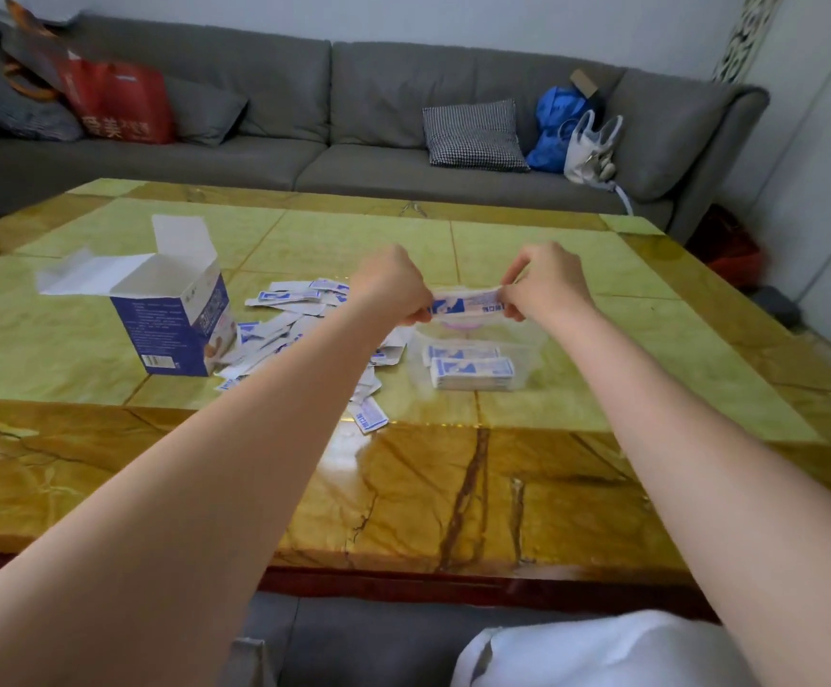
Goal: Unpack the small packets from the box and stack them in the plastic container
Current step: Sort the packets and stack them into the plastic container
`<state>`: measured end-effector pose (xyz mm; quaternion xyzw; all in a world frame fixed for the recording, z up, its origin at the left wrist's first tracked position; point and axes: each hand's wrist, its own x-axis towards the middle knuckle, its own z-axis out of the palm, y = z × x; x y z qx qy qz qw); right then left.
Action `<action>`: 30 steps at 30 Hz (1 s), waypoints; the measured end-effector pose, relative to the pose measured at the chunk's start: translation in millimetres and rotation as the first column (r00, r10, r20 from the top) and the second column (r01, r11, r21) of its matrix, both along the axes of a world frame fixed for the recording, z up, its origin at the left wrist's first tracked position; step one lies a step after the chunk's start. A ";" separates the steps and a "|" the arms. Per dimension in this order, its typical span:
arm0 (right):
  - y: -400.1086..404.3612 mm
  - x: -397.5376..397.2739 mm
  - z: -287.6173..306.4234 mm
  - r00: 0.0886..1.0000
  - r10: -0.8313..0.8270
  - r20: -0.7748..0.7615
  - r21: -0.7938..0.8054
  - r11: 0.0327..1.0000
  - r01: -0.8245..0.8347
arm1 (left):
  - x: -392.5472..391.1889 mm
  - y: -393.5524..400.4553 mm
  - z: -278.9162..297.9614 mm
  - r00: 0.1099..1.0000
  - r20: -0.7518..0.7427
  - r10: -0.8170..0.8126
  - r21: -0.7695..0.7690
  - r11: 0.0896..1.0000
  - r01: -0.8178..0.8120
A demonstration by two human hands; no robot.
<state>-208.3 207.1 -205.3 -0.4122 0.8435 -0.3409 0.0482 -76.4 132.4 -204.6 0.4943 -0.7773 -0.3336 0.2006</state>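
Both hands pinch a flat stack of blue-and-white paper packets above the clear plastic container.
Left hand grips left end, right hand right end. Container holds two packet stacks; loose packets scattered left; open blue cardboard box upright far left on glossy green-amber stone table.

I see bare table from twelve to three o'clock of the plastic container; loose packets and the open box crowd its nine o'clock side.
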 end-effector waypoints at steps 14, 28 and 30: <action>-16.6 -1.7 -8.7 0.981 0.194 -0.007 0.462 0.871 -0.169 | -47.5 2.4 -8.4 0.812 0.584 -0.011 -0.219 0.961 0.171; -16.7 3.5 -13.2 0.970 0.242 0.032 0.588 0.780 -0.214 | -63.9 3.3 -12.8 0.476 0.867 -0.150 -0.068 0.909 0.411; -16.6 3.5 -11.3 0.964 0.267 0.006 0.629 0.749 -0.211 | -65.1 2.1 -11.3 0.454 0.873 -0.181 -0.036 0.902 0.429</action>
